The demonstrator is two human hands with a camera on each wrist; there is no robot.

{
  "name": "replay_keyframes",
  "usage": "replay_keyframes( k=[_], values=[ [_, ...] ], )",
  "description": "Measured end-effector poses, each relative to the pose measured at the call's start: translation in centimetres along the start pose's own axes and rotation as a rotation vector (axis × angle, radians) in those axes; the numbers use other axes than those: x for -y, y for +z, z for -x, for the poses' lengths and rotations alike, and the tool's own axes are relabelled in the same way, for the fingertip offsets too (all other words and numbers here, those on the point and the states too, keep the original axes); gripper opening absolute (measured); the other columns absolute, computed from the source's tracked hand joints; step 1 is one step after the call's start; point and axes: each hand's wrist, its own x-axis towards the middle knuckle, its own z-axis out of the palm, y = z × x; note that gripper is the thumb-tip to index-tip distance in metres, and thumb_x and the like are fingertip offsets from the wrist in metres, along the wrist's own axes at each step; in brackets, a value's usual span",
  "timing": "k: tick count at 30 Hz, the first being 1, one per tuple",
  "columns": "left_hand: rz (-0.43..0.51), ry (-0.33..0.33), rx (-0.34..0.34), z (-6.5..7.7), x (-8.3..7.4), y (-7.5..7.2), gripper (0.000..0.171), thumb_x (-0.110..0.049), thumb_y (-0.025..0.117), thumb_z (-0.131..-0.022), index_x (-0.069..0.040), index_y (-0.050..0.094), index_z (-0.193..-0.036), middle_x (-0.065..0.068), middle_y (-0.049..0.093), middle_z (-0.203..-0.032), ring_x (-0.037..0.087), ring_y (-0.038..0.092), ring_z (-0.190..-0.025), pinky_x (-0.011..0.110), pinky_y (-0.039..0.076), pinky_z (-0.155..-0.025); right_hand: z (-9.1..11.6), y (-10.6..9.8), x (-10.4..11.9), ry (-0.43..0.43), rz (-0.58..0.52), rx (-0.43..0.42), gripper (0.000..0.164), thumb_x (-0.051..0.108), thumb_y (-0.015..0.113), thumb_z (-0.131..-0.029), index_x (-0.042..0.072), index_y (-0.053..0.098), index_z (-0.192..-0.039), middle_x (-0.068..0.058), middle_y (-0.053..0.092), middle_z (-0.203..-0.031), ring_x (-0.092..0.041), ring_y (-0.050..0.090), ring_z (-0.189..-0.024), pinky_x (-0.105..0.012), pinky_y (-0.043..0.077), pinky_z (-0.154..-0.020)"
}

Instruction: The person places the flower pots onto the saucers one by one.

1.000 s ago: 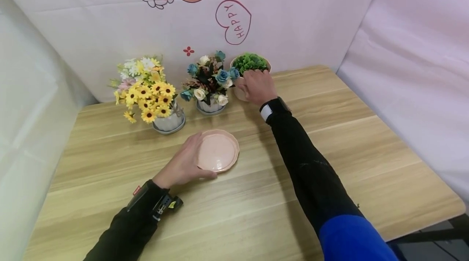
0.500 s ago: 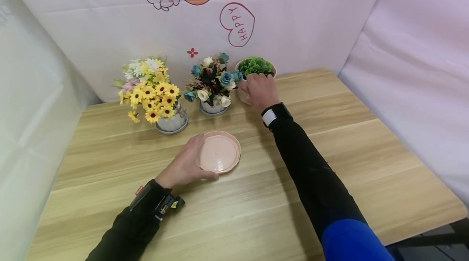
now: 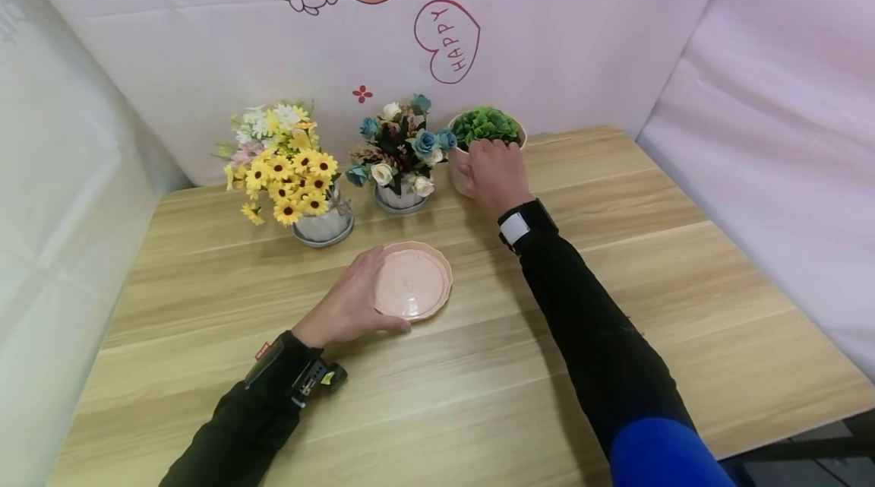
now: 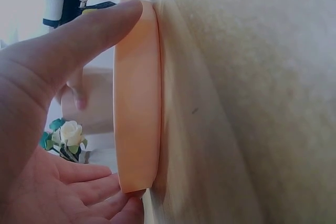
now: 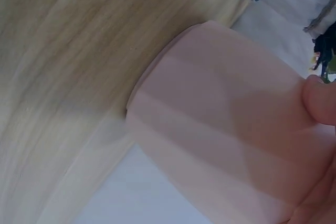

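My left hand (image 3: 350, 303) holds a round pink plant saucer (image 3: 412, 283) with a scalloped rim, low over the wooden table. In the left wrist view, its thumb lies on one side of the saucer (image 4: 137, 98) and the fingers on the opposite side. At the back, my right hand (image 3: 497, 175) grips the near side of a pink flower pot (image 3: 461, 174) by its upper part. Leafy green foliage (image 3: 485, 124) fills that pot. The right wrist view shows the thumb against the upper wall of the pot (image 5: 226, 108), whose base is at the tabletop.
Left of the pink pot stands a grey-white pot of blue and cream roses (image 3: 399, 156) on a grey saucer. Farther left is a pot of yellow and white flowers (image 3: 290, 168). A white printed cloth (image 3: 560, 46) hangs behind the table (image 3: 472, 396).
The view has shifted slightly, moving the scene a little to the right in the picture. Both hands keep their hold on the saucer and the pot, with no clear movement of either.
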Motion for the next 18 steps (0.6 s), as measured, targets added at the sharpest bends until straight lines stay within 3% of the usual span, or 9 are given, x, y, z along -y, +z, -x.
replay_keyframes(
  k=[8, 18],
  values=[
    [0.019, -0.010, 0.004, 0.0, 0.1, 0.0, 0.138, -0.044, 0.100, -0.067, 0.006, 0.017, -0.165, 0.028, 0.022, -0.172, 0.044, 0.026, -0.159, 0.063, 0.028, -0.129, 0.8, -0.6, 0.0, 0.027, -0.004, 0.042, 0.040, 0.039, 0.056, -0.110, 0.001, 0.064, -0.106, -0.019, 0.068, -0.094, -0.041, 0.067, -0.093, -0.053, 0.052, -0.084],
    [0.037, -0.014, 0.005, 0.0, 0.2, -0.1, 0.138, -0.042, 0.100, -0.068, 0.006, 0.015, -0.166, 0.029, 0.022, -0.172, 0.046, 0.027, -0.159, 0.063, 0.028, -0.129, 2.0, -0.9, 0.0, 0.025, -0.010, -0.011, 0.040, 0.038, 0.060, -0.108, -0.001, 0.065, -0.100, -0.021, 0.070, -0.093, -0.043, 0.069, -0.093, -0.054, 0.054, -0.081]
  ],
)
